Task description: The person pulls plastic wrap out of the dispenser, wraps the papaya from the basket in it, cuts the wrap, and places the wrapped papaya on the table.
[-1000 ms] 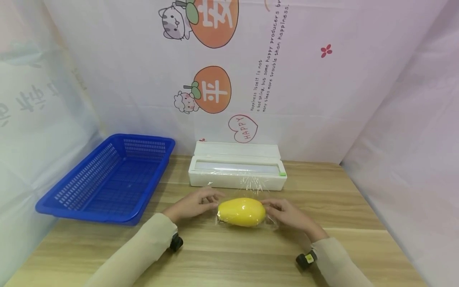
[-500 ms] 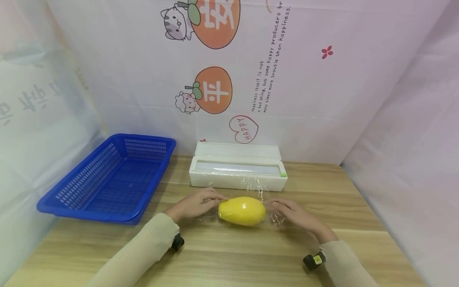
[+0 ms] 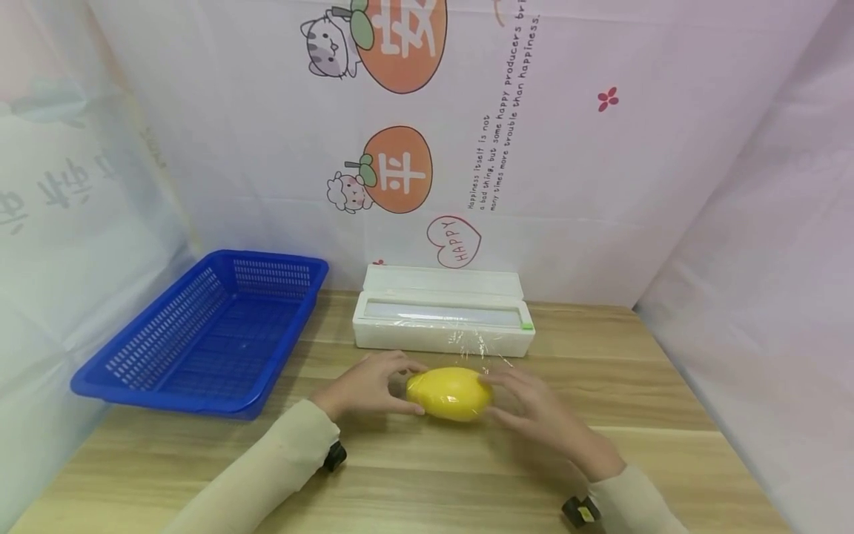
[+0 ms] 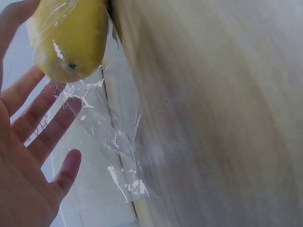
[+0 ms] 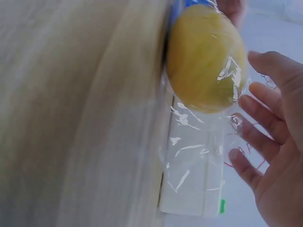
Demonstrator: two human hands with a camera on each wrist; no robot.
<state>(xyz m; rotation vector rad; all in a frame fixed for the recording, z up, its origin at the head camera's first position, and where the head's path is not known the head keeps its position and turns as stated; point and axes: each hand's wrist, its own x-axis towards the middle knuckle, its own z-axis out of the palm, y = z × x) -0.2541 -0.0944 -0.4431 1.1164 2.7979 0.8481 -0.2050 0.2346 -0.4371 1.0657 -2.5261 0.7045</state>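
A yellow, papaya-like fruit lies on the table, its narrower end to the left. Clear cling film covers it, and loose crinkled film hangs past both ends. At the narrow end is my left hand, thumb and fingers spread around the tip, the fingers fairly straight. My right hand stands at the wide end with its fingers parted and loosely bent. In the right wrist view, the fingertips are at the film beside the fruit; firm contact cannot be made out.
Behind the fruit stands a long white cling film box, its lid raised, with a small green piece at its right end. A blue basket sits at the left. Printed white cloth walls off the back and sides.
Both hands have shifted from the film beside the fruit onto its ends, thumbs and fingers spread wider. The loose film at the sides shows less in the head view. The fruit stays about in place.
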